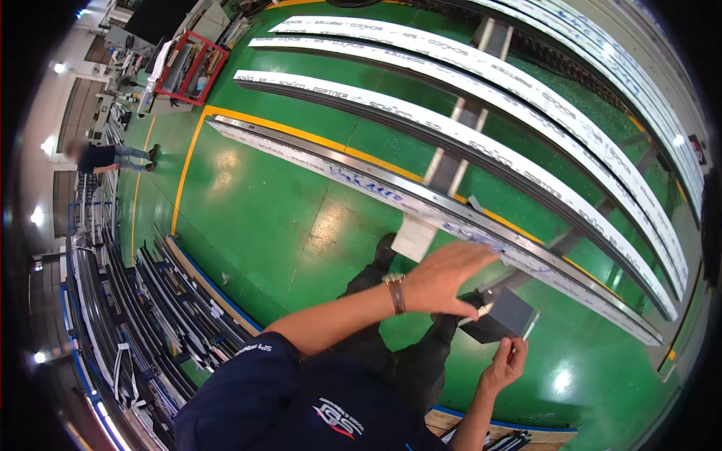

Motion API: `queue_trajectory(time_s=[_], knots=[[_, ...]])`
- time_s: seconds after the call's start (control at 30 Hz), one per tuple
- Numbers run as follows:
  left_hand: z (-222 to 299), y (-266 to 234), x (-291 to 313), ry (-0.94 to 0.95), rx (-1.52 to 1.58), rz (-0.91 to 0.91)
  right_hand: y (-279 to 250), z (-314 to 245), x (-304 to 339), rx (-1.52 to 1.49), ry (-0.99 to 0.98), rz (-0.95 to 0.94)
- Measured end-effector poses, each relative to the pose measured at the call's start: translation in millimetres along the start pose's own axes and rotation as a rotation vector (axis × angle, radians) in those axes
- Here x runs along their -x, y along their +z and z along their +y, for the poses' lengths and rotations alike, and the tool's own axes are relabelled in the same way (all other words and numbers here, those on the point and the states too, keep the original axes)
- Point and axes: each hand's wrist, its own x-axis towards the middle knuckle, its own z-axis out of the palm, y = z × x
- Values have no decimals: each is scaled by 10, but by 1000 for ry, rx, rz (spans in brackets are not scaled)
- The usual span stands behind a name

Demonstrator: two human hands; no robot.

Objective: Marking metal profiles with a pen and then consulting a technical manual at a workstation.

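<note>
My left hand (pixel 445 276), a brown-strapped bracelet on its wrist, reaches over the near edge of a long metal profile (pixel 361 180). Its fingers are stretched out and the thumb stands apart; whether the fingertips touch the profile I cannot tell. Handwritten blue marks run along the white film on this profile. Lower and to the right, my right hand (pixel 505 365) pinches a slim, pale pen-like stick (pixel 532 325), pointing up. A dark grey flat-faced block (pixel 498 317) shows between the two hands, below the profile; what holds it up is hidden.
Several more film-covered profiles (pixel 391 113) lie parallel beyond, across grey support bars (pixel 451 161). Racks of dark profiles (pixel 158 331) stand at the lower left. A red-framed cart (pixel 192 69) is at the upper left. Another person (pixel 101 156) stands far left on the green floor (pixel 248 188).
</note>
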Motion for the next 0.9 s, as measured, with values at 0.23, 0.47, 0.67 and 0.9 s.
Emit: queue_trajectory(time_s=[0.23,0.47,0.67,0.9], knots=[[-1696,-1118,-57,-114,-547,-62,905,-143,460,34,177,346],[-1955,-1343,-381,-147,-625,-382,1264,-305,589,75,144,294],[-2020,-1392,-385,-150,-614,-419,1514,-652,435,44,139,359],[-2066,-1584,-268,-205,-642,-408,1516,-608,432,40,112,360]])
